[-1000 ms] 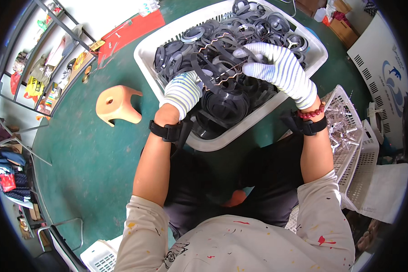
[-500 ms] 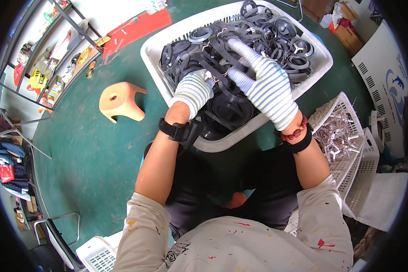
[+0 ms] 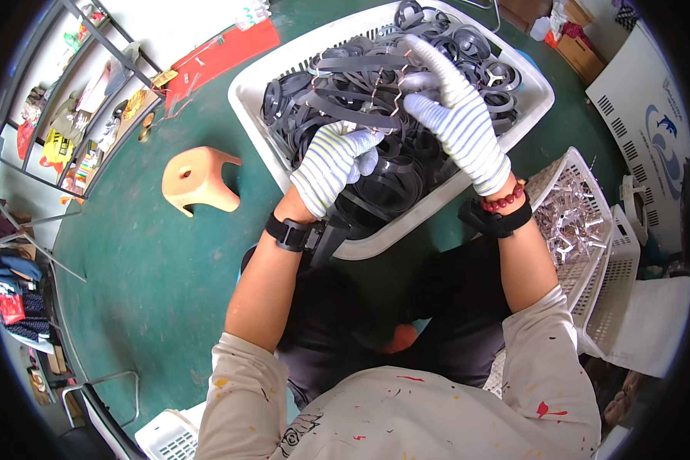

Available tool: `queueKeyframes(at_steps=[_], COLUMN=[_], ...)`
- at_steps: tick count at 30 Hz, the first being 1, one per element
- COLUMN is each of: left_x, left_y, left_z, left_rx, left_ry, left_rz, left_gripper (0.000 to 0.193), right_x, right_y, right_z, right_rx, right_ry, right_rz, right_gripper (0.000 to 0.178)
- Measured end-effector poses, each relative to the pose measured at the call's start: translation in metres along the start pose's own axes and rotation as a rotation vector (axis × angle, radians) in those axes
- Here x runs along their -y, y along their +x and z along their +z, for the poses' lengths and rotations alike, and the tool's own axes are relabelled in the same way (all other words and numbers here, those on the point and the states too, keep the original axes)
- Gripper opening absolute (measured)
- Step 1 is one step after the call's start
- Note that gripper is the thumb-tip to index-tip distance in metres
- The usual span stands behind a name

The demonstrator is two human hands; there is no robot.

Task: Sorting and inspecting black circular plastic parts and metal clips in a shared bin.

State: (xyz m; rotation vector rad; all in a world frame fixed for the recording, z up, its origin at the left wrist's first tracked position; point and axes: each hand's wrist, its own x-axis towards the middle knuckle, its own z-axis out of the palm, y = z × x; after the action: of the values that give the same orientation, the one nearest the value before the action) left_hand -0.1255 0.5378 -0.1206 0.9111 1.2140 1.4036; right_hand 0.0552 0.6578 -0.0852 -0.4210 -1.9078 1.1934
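My left hand (image 3: 336, 161), in a striped knit glove, is closed with thumb and fingers pinching near the lower edge of a flat black band (image 3: 353, 113). Zigzag copper-coloured wires (image 3: 375, 90) run across the band, which looks like a loop held over the pile. My right hand (image 3: 461, 126), gloved the same way, stands at the band's right end with thumb and fingers spread apart. Whether its fingertips touch the band I cannot tell. Beneath both hands, a white plastic basket (image 3: 247, 96) holds many coiled black bands and rings (image 3: 387, 188).
An orange stool (image 3: 199, 178) stands on the green floor to the left. At right, a white basket (image 3: 583, 276) holds shiny clear or metallic pieces (image 3: 571, 226). A large white box (image 3: 640, 130) is beyond it. Metal shelving (image 3: 69, 100) lines the far left.
The black band has been turned and opened out, so its wires show more. My left hand has shifted right and slightly down, and my right hand has moved a little right.
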Motion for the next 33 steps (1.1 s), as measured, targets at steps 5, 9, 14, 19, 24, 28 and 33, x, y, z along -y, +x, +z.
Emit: queueKeyframes(at_steps=[5, 9, 14, 19, 24, 28, 33], left_x=[-0.004, -0.007, -0.005, -0.001, 0.009, 0.011, 0.017], left_y=[-0.004, -0.003, -0.004, -0.001, 0.026, 0.028, 0.028], left_z=[0.004, 0.003, -0.001, -0.015, -0.036, -0.045, -0.052], left_rx=[0.054, 0.138, 0.243, 0.175, -0.036, -0.146, -0.251], left_ry=[-0.066, -0.061, -0.030, 0.401, -0.010, 0.050, -0.044], left_rz=[-0.034, -0.049, -0.022, 0.252, -0.051, 0.032, 0.055], left_gripper=[0.026, 0.035, 0.037, 0.033, 0.042, 0.041, 0.027], right_x=[-0.001, -0.004, 0.003, 0.004, -0.069, -0.068, -0.066], right_y=[-0.002, -0.002, -0.005, -0.002, -0.004, -0.007, -0.016], right_z=[0.007, 0.009, 0.009, -0.006, -0.020, 0.020, 0.044], right_rx=[-0.065, -0.092, -0.062, -0.063, 0.232, 0.497, 0.447], right_ry=[-0.232, -0.226, -0.282, -0.219, -0.445, -0.633, -1.092], right_rz=[-0.117, -0.172, -0.161, -0.021, 0.089, 0.248, 0.198], right_gripper=[0.040, 0.029, 0.031, 0.032, 0.026, 0.039, 0.025])
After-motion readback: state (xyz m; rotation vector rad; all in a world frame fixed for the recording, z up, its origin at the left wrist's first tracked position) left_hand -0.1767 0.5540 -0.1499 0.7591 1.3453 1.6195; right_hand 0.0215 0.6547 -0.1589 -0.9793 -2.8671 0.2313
